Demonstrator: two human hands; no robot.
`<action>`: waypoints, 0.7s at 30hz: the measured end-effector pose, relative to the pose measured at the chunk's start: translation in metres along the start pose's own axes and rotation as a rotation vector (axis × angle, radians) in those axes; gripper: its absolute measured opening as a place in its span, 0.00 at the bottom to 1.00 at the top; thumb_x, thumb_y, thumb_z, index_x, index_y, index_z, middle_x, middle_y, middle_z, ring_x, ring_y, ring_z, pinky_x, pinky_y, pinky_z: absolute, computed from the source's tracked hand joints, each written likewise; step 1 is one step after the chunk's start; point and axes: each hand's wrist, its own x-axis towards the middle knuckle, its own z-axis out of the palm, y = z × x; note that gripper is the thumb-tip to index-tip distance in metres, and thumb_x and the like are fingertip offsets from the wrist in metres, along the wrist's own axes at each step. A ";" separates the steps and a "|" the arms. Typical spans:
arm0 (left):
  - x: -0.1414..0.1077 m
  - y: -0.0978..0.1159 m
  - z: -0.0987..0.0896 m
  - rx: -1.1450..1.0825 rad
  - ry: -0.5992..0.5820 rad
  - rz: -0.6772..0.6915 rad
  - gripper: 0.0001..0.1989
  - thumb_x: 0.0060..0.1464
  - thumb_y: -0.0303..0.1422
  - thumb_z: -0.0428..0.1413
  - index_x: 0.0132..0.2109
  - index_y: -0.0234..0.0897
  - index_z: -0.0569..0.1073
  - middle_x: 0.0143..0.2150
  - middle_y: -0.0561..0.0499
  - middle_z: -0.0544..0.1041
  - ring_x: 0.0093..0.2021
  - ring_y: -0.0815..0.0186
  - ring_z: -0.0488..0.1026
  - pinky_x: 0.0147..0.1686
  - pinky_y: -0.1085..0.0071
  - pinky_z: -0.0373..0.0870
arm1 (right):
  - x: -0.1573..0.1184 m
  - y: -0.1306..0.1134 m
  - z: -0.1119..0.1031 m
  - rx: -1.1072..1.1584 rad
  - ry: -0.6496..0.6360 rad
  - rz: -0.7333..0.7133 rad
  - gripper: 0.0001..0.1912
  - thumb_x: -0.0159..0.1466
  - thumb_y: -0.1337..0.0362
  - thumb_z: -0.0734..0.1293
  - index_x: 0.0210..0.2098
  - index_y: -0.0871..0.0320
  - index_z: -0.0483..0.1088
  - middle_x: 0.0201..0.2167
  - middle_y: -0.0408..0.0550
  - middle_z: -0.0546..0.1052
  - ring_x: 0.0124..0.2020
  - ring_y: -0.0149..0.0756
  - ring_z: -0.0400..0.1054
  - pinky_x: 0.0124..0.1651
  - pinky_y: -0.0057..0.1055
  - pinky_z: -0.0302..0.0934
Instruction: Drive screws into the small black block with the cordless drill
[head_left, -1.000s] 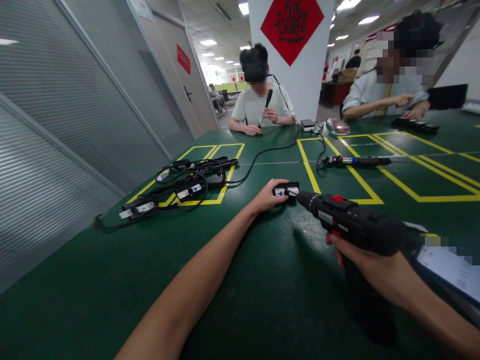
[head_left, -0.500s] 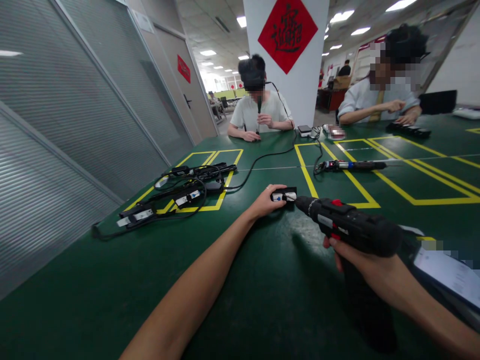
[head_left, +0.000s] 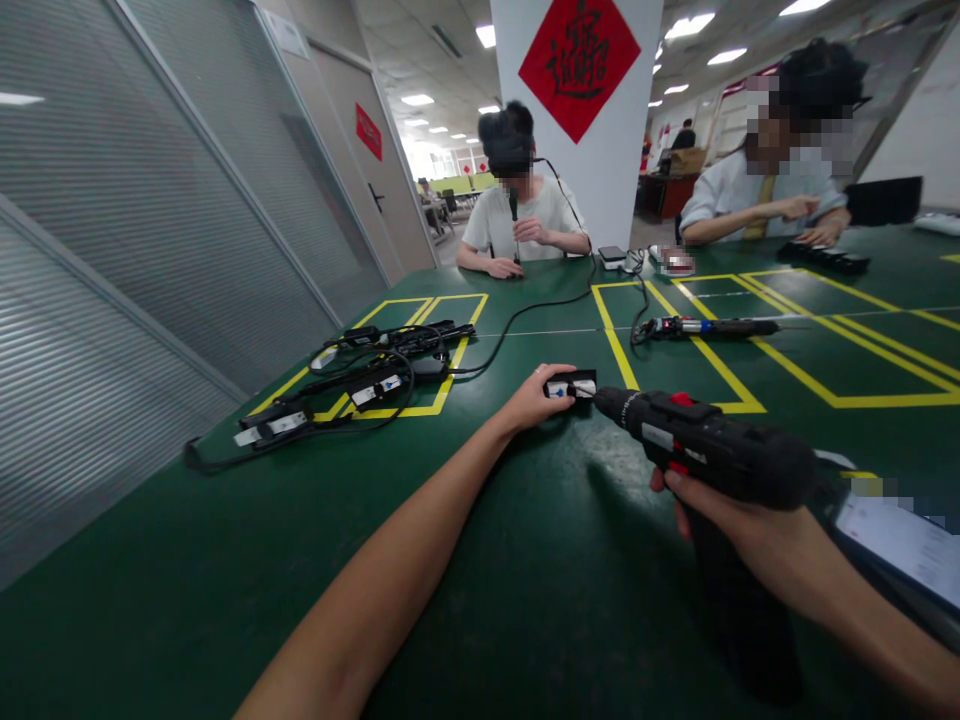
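Observation:
On the green table [head_left: 480,560], my left hand [head_left: 541,396] grips a small black part with a white face [head_left: 583,388] by its left end. My right hand [head_left: 720,505] is wrapped round the handle of a black cordless drill [head_left: 712,445] with red details. The drill points left, and its bit meets the white face of the part or lies just in front of it; which of the two is too small to tell. Part of the small piece is hidden behind my left fingers.
Black cabled devices [head_left: 375,385] lie at the left in yellow tape outlines. A pen-like tool [head_left: 712,328] lies beyond the drill. A lit phone or tablet [head_left: 900,545] is at the right. Across the table sit one person [head_left: 555,215] holding a screwdriver and another person [head_left: 757,205] by black parts.
The view has shifted slightly. Both hands keep their grips, and the drill stays at the small part with hardly any movement.

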 end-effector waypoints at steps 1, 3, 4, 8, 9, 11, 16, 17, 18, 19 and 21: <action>0.000 0.000 0.000 0.001 -0.001 0.005 0.28 0.47 0.33 0.58 0.57 0.40 0.66 0.54 0.46 0.67 0.52 0.60 0.67 0.56 0.61 0.62 | 0.000 0.000 0.000 -0.005 -0.001 0.003 0.20 0.60 0.47 0.63 0.22 0.54 0.73 0.23 0.46 0.76 0.24 0.37 0.68 0.27 0.33 0.59; 0.000 0.000 0.000 0.006 -0.005 0.007 0.28 0.47 0.33 0.58 0.57 0.40 0.66 0.54 0.47 0.68 0.53 0.60 0.67 0.56 0.61 0.62 | 0.000 -0.001 0.000 -0.012 -0.005 -0.004 0.20 0.61 0.48 0.63 0.22 0.54 0.73 0.20 0.44 0.74 0.22 0.35 0.67 0.26 0.32 0.59; 0.000 0.000 0.000 0.008 -0.007 0.005 0.28 0.47 0.33 0.58 0.57 0.41 0.66 0.54 0.47 0.68 0.53 0.60 0.66 0.56 0.61 0.62 | 0.001 0.000 0.000 -0.013 -0.005 -0.011 0.20 0.61 0.49 0.63 0.21 0.54 0.73 0.20 0.44 0.74 0.23 0.35 0.67 0.26 0.32 0.59; 0.000 0.001 0.000 0.005 -0.006 -0.005 0.28 0.47 0.33 0.58 0.57 0.41 0.67 0.54 0.47 0.68 0.53 0.59 0.66 0.56 0.60 0.62 | 0.002 0.002 0.001 0.003 0.013 -0.039 0.17 0.60 0.51 0.63 0.23 0.55 0.73 0.21 0.44 0.75 0.22 0.35 0.68 0.26 0.31 0.60; 0.000 0.001 0.000 0.001 -0.004 -0.006 0.28 0.47 0.33 0.58 0.57 0.41 0.67 0.54 0.47 0.68 0.53 0.59 0.67 0.56 0.60 0.62 | 0.003 0.002 0.001 0.014 0.015 -0.049 0.16 0.60 0.52 0.64 0.24 0.55 0.73 0.20 0.44 0.75 0.22 0.34 0.67 0.25 0.30 0.59; 0.000 0.001 0.000 -0.006 -0.003 -0.005 0.28 0.47 0.33 0.58 0.57 0.41 0.67 0.54 0.47 0.68 0.53 0.60 0.67 0.56 0.60 0.63 | 0.003 0.002 0.001 0.032 0.023 -0.061 0.13 0.60 0.54 0.64 0.26 0.54 0.74 0.19 0.43 0.74 0.21 0.34 0.67 0.24 0.30 0.59; 0.000 0.000 0.000 -0.018 -0.004 0.009 0.28 0.47 0.33 0.58 0.57 0.40 0.67 0.53 0.46 0.68 0.52 0.61 0.68 0.55 0.62 0.63 | 0.001 0.000 0.001 0.027 -0.001 -0.043 0.15 0.61 0.54 0.64 0.25 0.55 0.73 0.23 0.45 0.76 0.24 0.35 0.69 0.27 0.30 0.61; 0.000 -0.001 0.000 -0.020 -0.005 0.007 0.28 0.47 0.33 0.58 0.57 0.40 0.67 0.53 0.46 0.68 0.51 0.61 0.68 0.55 0.62 0.63 | 0.000 -0.001 0.001 0.017 -0.004 -0.035 0.16 0.61 0.53 0.64 0.24 0.55 0.72 0.22 0.45 0.76 0.24 0.35 0.69 0.26 0.31 0.61; 0.000 -0.001 0.000 -0.021 -0.007 0.002 0.28 0.47 0.34 0.59 0.57 0.40 0.66 0.54 0.46 0.67 0.51 0.61 0.68 0.54 0.62 0.64 | -0.001 -0.002 0.000 0.006 -0.003 -0.032 0.17 0.61 0.52 0.63 0.23 0.55 0.71 0.22 0.45 0.75 0.23 0.35 0.68 0.25 0.31 0.60; 0.000 0.000 0.000 -0.023 -0.008 -0.004 0.28 0.47 0.34 0.59 0.57 0.40 0.66 0.54 0.46 0.67 0.51 0.61 0.68 0.54 0.62 0.64 | -0.001 -0.002 0.000 -0.004 -0.002 -0.032 0.18 0.61 0.51 0.63 0.21 0.55 0.71 0.21 0.45 0.75 0.23 0.35 0.68 0.25 0.31 0.60; 0.000 0.000 0.000 -0.021 -0.008 -0.009 0.28 0.47 0.34 0.59 0.57 0.41 0.66 0.54 0.46 0.67 0.51 0.61 0.68 0.54 0.62 0.64 | -0.001 -0.002 0.000 -0.014 -0.007 -0.036 0.19 0.61 0.51 0.63 0.20 0.55 0.70 0.23 0.46 0.76 0.25 0.36 0.69 0.26 0.32 0.61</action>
